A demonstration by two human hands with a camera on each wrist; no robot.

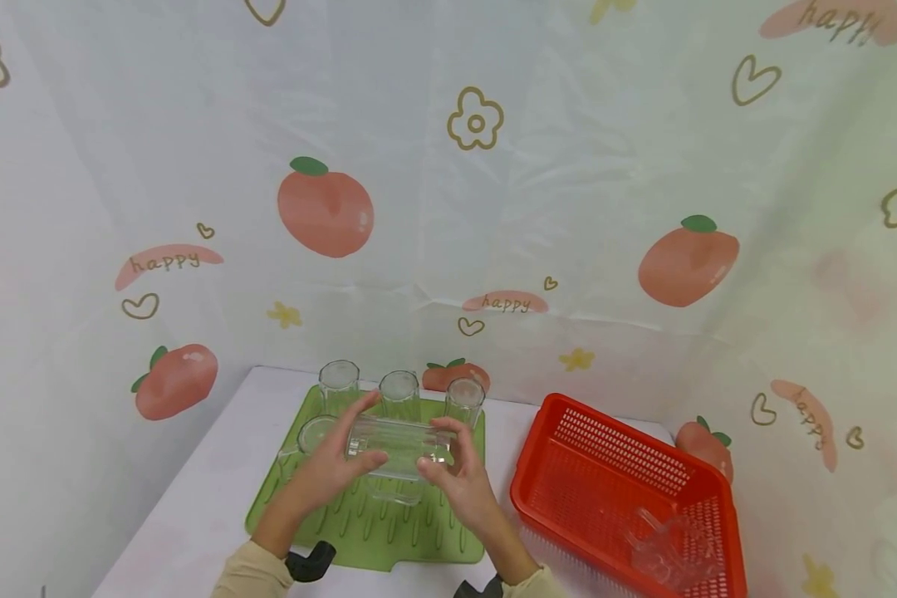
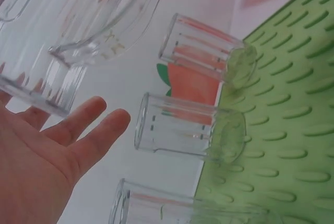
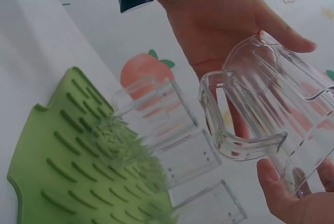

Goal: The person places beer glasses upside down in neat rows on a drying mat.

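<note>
My left hand (image 1: 329, 467) and right hand (image 1: 459, 477) hold a clear glass mug (image 1: 399, 448) on its side, one at each end, above a green drying mat (image 1: 374, 552). Thumbs lie on the near side, and other fingers reach around the far side. The mug's handle (image 3: 245, 145) shows clearly in the right wrist view. Behind it, three clear glass mugs (image 1: 399, 399) stand in a row at the mat's back. Another glass mug (image 1: 316, 433) stands nearer, at the left, partly behind my left hand.
To the right of the mat is a red plastic basket (image 1: 526, 465) with perforated walls. Clear glassware (image 1: 673, 552) lies in its near right part, too overlapped to count. A white printed curtain (image 1: 419, 208) hangs behind the white table (image 1: 187, 515).
</note>
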